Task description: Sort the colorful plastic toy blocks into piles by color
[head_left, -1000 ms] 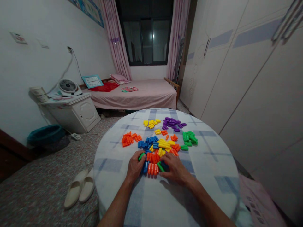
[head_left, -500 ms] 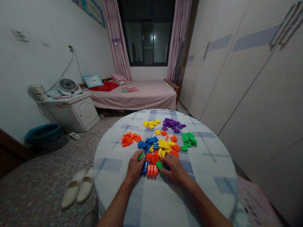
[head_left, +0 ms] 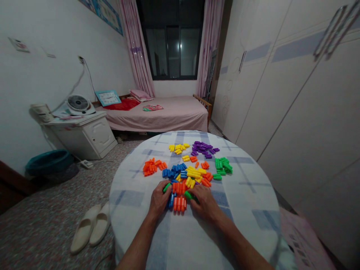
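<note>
Small glossy plastic blocks, each like a row of joined rounded tubes, lie sorted loosely by colour. My left hand (head_left: 159, 198) is closed on a green block (head_left: 167, 188), beside some blue blocks (head_left: 171, 201). In my right hand (head_left: 204, 200), another green block (head_left: 188, 195) is pinched between thumb and fingers, partly hidden by them. Orange blocks (head_left: 179, 205) lie between the two hands, with more orange ones (head_left: 179, 188) just behind. Yellow blocks (head_left: 196, 172) and a blue heap (head_left: 174, 171) sit beyond my fingers.
On the round table with its checked cloth (head_left: 185, 240) are further piles: orange (head_left: 152, 166), yellow (head_left: 179, 148), purple (head_left: 203, 148) and green (head_left: 223, 165). A bed (head_left: 174, 112) stands behind the table, a wardrobe (head_left: 295, 112) to the right. Slippers (head_left: 86, 228) lie on the floor at left.
My right hand has turned the green block, so less of it shows. The whole view has shifted slightly; the left hand still holds its green block.
</note>
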Available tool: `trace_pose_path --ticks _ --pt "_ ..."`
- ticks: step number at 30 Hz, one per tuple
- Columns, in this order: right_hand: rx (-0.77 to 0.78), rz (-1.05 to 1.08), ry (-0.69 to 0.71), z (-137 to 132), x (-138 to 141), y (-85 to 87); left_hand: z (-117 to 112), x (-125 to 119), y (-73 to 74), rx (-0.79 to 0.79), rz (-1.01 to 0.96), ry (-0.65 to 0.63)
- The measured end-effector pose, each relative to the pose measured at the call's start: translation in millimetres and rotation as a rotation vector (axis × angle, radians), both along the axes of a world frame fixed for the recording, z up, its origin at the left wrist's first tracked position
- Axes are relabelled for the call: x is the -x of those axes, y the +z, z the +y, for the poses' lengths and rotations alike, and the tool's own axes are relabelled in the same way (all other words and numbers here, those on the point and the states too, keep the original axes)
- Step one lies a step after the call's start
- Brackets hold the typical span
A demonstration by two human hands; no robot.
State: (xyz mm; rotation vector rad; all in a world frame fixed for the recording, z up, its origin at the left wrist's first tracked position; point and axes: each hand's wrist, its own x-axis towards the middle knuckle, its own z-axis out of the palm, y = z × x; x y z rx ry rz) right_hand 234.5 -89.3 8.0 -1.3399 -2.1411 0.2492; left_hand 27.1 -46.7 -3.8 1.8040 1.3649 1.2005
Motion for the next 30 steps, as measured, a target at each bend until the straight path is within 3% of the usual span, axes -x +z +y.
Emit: trace_pose_path --ticks 7,11,14,18,23,30 --pt "-0.025 0.373 -0.328 18.7 -37.8 13.0 0.5 0.4 -1.5 0.008 0.012 -0.007" --pt "-0.085 0.319 -0.624 32.7 -78.6 4.5 1.4 0.6 -2.8 0.01 0.003 -0.008" --pt "-0.118 0.244 -0.75 37.1 -100.7 -11.5 1.2 0.4 -2.3 0.015 0.006 -0.004" --pt "-0.155 0.144 -0.784 37.3 -111.0 -29.3 0.4 0.1 -0.8 0.022 0.008 -0.005" --pt "-0.273 0.135 -0.803 34.6 -104.5 -27.5 -0.3 0.3 0.8 0.033 -0.003 -0.001" --pt "-0.126 0.245 -0.579 27.1 -87.0 -27.2 -2.1 1.4 -1.4 0.093 -0.175 0.049"
